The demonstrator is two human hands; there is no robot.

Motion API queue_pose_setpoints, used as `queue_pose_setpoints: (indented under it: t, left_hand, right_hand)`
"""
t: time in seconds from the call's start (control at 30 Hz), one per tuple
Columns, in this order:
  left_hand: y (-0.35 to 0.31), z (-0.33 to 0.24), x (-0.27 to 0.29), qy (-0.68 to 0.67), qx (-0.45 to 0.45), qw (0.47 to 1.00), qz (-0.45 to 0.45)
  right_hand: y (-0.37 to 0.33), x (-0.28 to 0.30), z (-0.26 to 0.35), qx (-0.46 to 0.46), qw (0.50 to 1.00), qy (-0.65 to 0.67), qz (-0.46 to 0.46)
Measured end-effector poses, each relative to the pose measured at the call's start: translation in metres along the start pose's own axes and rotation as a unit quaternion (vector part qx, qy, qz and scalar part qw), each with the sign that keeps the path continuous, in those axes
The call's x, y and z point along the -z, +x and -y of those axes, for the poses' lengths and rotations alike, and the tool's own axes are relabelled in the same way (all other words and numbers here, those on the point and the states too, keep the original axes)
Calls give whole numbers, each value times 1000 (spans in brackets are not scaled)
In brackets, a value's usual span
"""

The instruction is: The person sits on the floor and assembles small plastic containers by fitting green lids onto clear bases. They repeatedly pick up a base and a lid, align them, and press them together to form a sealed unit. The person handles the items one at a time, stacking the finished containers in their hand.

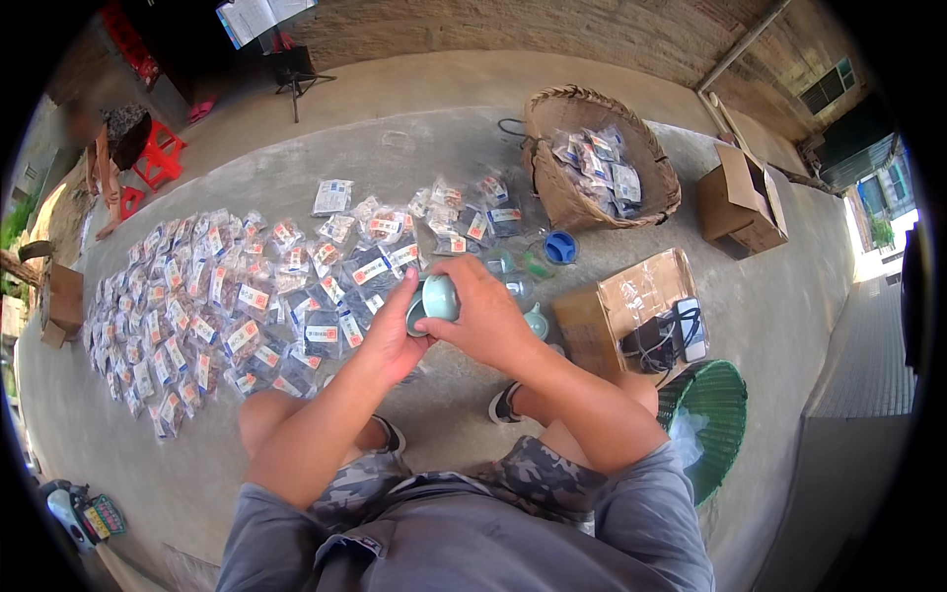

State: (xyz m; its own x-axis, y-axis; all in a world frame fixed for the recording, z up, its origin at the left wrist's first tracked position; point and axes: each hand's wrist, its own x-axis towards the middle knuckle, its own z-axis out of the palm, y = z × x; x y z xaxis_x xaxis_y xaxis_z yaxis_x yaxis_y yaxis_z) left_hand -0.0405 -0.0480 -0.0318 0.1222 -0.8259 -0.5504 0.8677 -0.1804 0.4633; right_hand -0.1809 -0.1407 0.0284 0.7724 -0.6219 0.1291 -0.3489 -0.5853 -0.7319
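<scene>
In front of my body, both hands hold pale green glazed cups. My right hand (485,314) is wrapped round one rounded cup (440,296). My left hand (391,340) grips the rim of a second green piece, which shows a dark opening and is pressed against the first; whether they are two separate cups is hard to tell. Another pale green glazed vessel (537,322) stands on the ground just right of my right hand, partly hidden by it. Beyond my hands are a clear container (499,261) and a blue plastic cup or lid (560,248).
Many small labelled plastic packets (212,296) cover the concrete to the left. A woven basket (602,187) holds more packets. Right stand a cardboard box (641,296) with cables and a white device, an open carton (742,202) and a green basket (705,424). A person sits far left.
</scene>
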Motion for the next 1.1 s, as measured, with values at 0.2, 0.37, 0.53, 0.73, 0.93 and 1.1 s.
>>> queue_pose_setpoints:
  t: [0.2, 0.37, 0.53, 0.73, 0.93, 1.1]
  left_hand:
    - [3, -10, 9, -80, -22, 997, -7]
    - [0, -10, 1, -82, 4, 996, 31]
    - [-5, -8, -2, -63, -14, 996, 53]
    - [-14, -13, -4, -72, -15, 996, 56]
    - [-21, -21, -9, -119, -32, 992, 38]
    - [-16, -19, -6, -99, -67, 992, 45]
  right_hand:
    - [7, 11, -8, 4, 996, -11, -94]
    - [-5, -12, 12, 26, 1000, 11, 5]
    - [-3, -16, 17, 29, 999, 7, 21]
    - [-5, -30, 9, 70, 997, -23, -11]
    - [-2, -42, 5, 127, 987, -29, -97]
    - [8, -25, 8, 82, 987, -39, -133]
